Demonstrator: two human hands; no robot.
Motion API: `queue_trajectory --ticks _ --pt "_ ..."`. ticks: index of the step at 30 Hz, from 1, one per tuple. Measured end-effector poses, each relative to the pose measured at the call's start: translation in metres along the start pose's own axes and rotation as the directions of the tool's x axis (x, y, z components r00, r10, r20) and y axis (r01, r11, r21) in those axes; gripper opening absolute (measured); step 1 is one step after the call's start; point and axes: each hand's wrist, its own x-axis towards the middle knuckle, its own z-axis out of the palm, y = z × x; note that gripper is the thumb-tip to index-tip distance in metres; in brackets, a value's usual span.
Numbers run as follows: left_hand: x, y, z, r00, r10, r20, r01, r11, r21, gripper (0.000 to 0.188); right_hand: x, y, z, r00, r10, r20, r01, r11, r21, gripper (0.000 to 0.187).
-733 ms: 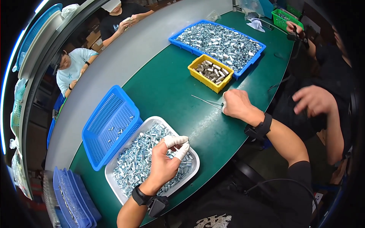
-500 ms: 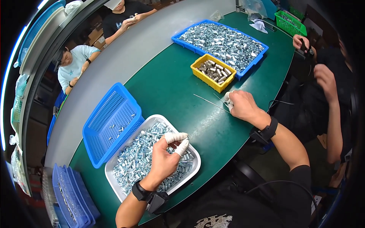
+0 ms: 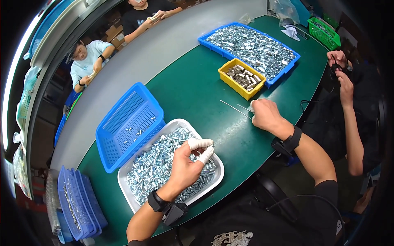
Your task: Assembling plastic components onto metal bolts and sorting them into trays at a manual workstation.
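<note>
White coverings wrap the thumb and index finger of my left hand point(image 3: 185, 168), which is above a white tray point(image 3: 124, 189) heaped with small silvery metal sleeves point(image 3: 152, 166). Those fingertips are pinched together; what sits between them is too small to make out. My right hand point(image 3: 267, 118) is closed around two thin metal rods point(image 3: 234, 108), whose far ends point left over the green table point(image 3: 184, 88). White coverings show at its fingertips too. Behind the right hand stands a yellow bin point(image 3: 234, 87) of darker metal cylinders, apart from the hand.
Against the white tray leans a blue perforated basket point(image 3: 123, 119) with several loose pieces. A large blue tray point(image 3: 213, 50) full of metal parts lies at the back. Stacked bluish baskets point(image 3: 88, 201) stand at left. A green basket point(image 3: 324, 33) and a co-worker's hands point(image 3: 341, 67) are at right.
The view has shifted slightly, moving the table's things rightward in the picture. Both my hands keep their grips. The co-worker's hands at right have come together on a dark object.
</note>
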Motion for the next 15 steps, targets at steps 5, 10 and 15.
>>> queue_trajectory --ticks 5,10,15 --pt "-0.001 0.001 0.0 1.0 0.001 -0.013 -0.001 1.0 -0.01 0.017 -0.018 0.0 -0.016 0.96 -0.056 -0.273 0.131 0.955 0.266 0.03" --pt "0.002 0.001 -0.006 0.993 -0.118 0.029 0.12 0.988 -0.101 0.017 -0.072 -0.053 -0.046 0.99 -0.079 -0.114 0.137 0.67 0.729 0.02" --pt "0.005 0.001 -0.003 0.991 -0.121 0.052 0.128 0.978 -0.165 0.016 -0.089 -0.063 -0.047 0.996 -0.061 -0.067 0.09 0.56 0.824 0.015"
